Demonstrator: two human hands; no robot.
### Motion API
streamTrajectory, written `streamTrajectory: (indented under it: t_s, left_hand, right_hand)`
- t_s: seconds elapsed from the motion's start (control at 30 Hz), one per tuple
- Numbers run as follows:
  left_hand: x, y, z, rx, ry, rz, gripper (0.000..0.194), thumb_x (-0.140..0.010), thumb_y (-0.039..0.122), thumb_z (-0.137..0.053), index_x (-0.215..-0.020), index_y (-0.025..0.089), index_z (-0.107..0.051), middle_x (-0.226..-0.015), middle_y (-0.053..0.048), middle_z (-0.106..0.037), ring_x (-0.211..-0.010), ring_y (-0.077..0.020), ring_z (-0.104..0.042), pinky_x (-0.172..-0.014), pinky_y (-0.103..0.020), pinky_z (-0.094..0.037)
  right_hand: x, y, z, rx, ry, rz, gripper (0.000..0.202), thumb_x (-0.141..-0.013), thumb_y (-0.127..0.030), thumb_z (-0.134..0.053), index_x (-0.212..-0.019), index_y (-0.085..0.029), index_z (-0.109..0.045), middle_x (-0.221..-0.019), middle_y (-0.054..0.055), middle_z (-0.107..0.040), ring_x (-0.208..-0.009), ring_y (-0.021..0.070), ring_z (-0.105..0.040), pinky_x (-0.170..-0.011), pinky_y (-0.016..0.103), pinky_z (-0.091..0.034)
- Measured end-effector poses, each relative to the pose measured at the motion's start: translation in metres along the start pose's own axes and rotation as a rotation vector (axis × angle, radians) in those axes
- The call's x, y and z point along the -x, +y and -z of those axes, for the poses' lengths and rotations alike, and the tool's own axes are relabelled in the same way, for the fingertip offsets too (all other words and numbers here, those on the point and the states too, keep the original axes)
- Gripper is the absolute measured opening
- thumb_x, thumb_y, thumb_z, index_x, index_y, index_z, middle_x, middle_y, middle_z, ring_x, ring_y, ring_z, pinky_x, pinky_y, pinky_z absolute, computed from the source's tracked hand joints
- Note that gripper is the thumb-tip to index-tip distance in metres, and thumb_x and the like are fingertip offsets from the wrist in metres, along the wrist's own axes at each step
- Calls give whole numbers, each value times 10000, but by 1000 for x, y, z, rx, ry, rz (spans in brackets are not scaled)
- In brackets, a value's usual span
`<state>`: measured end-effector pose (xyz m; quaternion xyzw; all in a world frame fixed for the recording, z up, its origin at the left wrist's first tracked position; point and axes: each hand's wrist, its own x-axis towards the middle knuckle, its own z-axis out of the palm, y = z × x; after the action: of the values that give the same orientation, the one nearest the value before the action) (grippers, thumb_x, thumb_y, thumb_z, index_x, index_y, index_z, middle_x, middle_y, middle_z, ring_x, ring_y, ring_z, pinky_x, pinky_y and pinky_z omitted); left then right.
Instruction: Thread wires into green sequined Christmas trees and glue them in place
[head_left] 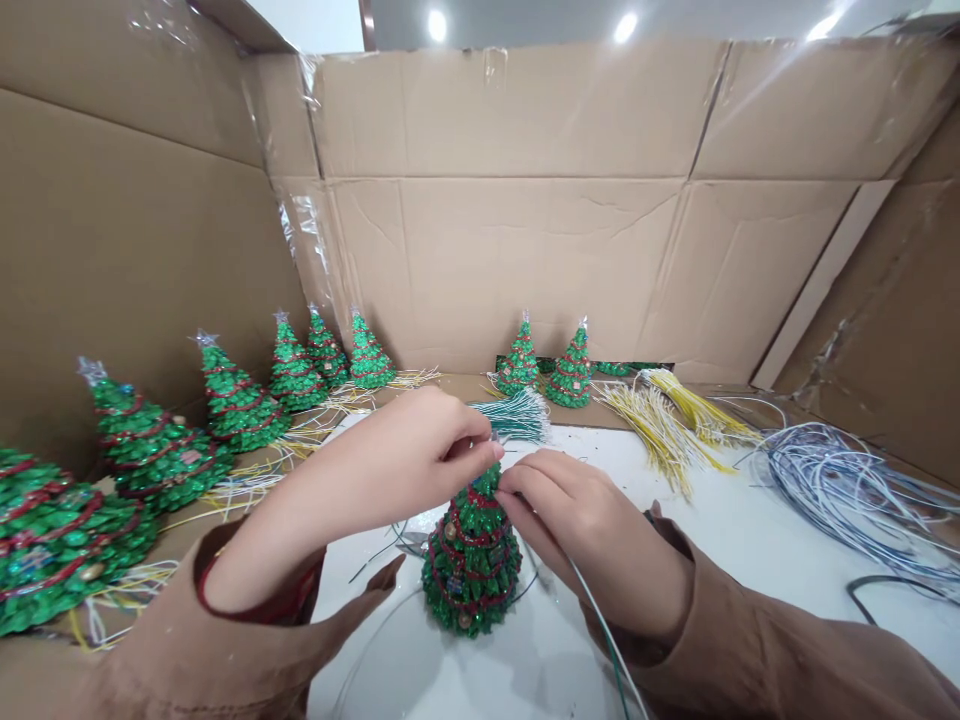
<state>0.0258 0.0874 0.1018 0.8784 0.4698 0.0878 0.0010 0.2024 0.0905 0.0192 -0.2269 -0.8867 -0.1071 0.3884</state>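
A small green Christmas tree with red garlands and gold baubles (472, 565) stands upright on the white work surface (555, 660). My left hand (427, 445) reaches over from the left, its thumb and fingers pinched at the tree's tip, which they mostly cover. On the right side of the upper tree, my right hand (577, 520) has its fingertips pressed together against the branches. Whatever the fingertips of either hand hold is too small or hidden to make out. White and green wires (611, 635) run down from beneath my right hand towards the front edge.
Several similar trees (240, 405) line the left side, with two more (574, 370) at the back. Bundles of green wires (517, 415), yellow-white wires (660, 425) and blue-white wires (832, 500) lie behind and right. Cardboard walls (510, 240) enclose the area.
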Motion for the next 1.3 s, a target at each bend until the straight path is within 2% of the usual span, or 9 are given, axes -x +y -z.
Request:
streamTrajectory:
  t_s: [0.17, 0.3, 0.43, 0.57, 0.7, 0.8, 0.93, 1.13, 1.3]
  left_hand:
    - [-2, 2, -1, -31, 29, 1, 377, -852, 334, -441, -531, 156, -355, -466, 45, -315, -456, -68, -254, -459, -256, -195]
    - [-5, -1, 0, 0, 26, -18, 371, -853, 335, -441, -539, 157, -353, -474, 47, -310, -465, -66, -260, -465, -251, -195]
    - [-5, -5, 1, 87, -34, -14, 368, -859, 350, -433, -552, 162, -357, -494, 49, -293, -469, -64, -255, -458, -240, -192]
    - [-3, -6, 2, 133, -47, -17, 360, -863, 358, -428, -563, 161, -395, -504, 44, -328, -473, -66, -284, -463, -235, -200]
    - [-3, -8, 3, 162, -80, 5, 370, -866, 378, -422, -566, 161, -398, -515, 42, -323, -479, -67, -279, -457, -231, -199]
    - [-3, -9, 4, 167, -98, 2, 372, -873, 384, -411, -574, 164, -394, -527, 42, -319, -488, -68, -281, -459, -228, -204]
    - [-4, -8, 4, 154, -97, -5, 361, -876, 372, -413, -582, 165, -399, -530, 43, -316, -485, -67, -277, -453, -230, -197]
    - [-4, -6, 3, 126, -70, -20, 356, -871, 359, -424, -575, 162, -401, -520, 43, -327, -480, -65, -278, -456, -232, -203]
    - [-5, -6, 3, 140, -61, -14, 366, -859, 360, -439, -558, 162, -373, -521, 45, -304, -476, -63, -261, -448, -233, -185]
  right_hand:
    - [5, -7, -10, 211, 42, 63, 226, -868, -41, -434, -740, -99, -611, -652, 67, -556, -625, 190, -496, -531, 311, -405]
    - [4, -5, -10, 251, 70, 145, 307, -879, -33, -378, -674, -116, -592, -599, 55, -518, -555, 174, -431, -472, 299, -330]
    - [2, -1, -6, 61, 16, 26, 259, -905, -95, -418, -748, -118, -623, -646, 46, -553, -594, 156, -474, -514, 278, -371]
    - [-1, -2, 1, -214, -32, -139, 116, -845, -92, -549, -773, -138, -628, -658, 9, -579, -590, 117, -505, -538, 239, -395]
    - [-2, -2, 5, -375, -57, -66, 110, -840, -67, -555, -831, -126, -648, -739, 36, -651, -680, 116, -575, -617, 218, -460]
    - [-2, 2, 4, -220, 45, 46, 182, -884, -73, -477, -868, -97, -657, -780, 84, -663, -712, 147, -565, -628, 259, -476]
    - [-1, 6, 2, 39, 146, 140, 239, -891, -73, -466, -745, -96, -654, -684, 78, -619, -644, 149, -490, -557, 268, -438]
    - [0, 3, -7, 173, 175, 230, 258, -889, -60, -456, -704, -103, -631, -628, 67, -574, -618, 162, -469, -535, 289, -404]
    - [2, 1, -13, 188, 172, 195, 226, -878, -54, -472, -720, -97, -627, -638, 65, -567, -601, 165, -448, -519, 305, -373]
